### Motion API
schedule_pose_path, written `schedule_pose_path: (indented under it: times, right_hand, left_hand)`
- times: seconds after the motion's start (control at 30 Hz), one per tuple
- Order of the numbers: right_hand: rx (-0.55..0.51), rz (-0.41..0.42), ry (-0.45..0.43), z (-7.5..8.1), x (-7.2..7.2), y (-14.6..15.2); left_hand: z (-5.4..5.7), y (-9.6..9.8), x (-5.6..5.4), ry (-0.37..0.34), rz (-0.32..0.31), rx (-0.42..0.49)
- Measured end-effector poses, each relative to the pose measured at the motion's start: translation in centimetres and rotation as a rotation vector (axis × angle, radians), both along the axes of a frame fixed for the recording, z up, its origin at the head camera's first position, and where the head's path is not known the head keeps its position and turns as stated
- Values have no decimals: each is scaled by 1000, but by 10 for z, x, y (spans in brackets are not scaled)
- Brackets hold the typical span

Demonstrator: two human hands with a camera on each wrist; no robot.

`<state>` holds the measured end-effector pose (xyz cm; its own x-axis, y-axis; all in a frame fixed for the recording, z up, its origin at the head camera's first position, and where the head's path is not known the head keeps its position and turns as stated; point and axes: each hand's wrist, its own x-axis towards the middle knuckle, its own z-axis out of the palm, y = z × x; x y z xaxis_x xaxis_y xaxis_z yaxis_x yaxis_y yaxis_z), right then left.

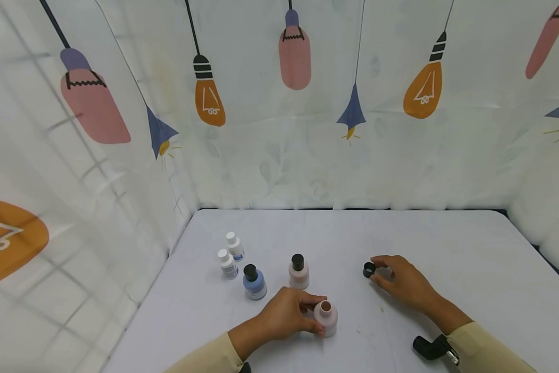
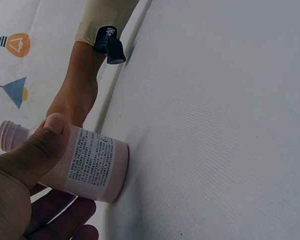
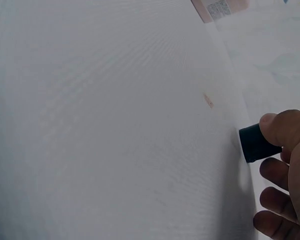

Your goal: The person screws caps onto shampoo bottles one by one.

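Note:
My left hand [image 1: 286, 315] grips a pale pink bottle [image 1: 327, 322] by its side, thumb and fingers around the body. The bottle stands upright at the front of the table with its neck uncapped. In the left wrist view a printed label [image 2: 91, 159] covers the bottle's side, and the thumb lies across its shoulder. Off to the right, my right hand [image 1: 402, 282] pinches a small black cap [image 1: 369, 269] between thumb and fingers, its hollow side showing in the head view. The right wrist view has the cap [image 3: 257, 143] close at the table surface.
Behind the left hand stands a pink bottle [image 1: 299, 274] with a black cap. A blue bottle [image 1: 255, 285], black-capped too, is left of it. Two small white bottles [image 1: 229, 267] [image 1: 236, 249] stand at the far left. A patterned curtain [image 1: 279, 171] hangs behind the white table [image 1: 438, 233].

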<state>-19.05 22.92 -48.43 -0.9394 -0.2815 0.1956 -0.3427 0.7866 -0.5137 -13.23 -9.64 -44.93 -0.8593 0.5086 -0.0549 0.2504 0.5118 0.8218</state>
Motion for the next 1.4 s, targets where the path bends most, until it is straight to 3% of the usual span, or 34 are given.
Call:
schedule_pose_path:
  times: [0.47, 0.73, 1.17, 1.4]
  right_hand:
    - [4, -2, 5, -8, -9, -2]
    - [-14, -16, -8, 3, -5, -3]
    - [-68, 27, -39, 23, 9, -8]
    - [-93, 95, 54, 30, 21, -12]
  left_hand:
    - [-2, 1, 0, -7, 13, -15]
    - [0, 2, 0, -14, 17, -23]
    - [-1, 0, 2, -13, 11, -11]
    - [0, 0, 2, -3, 14, -12]
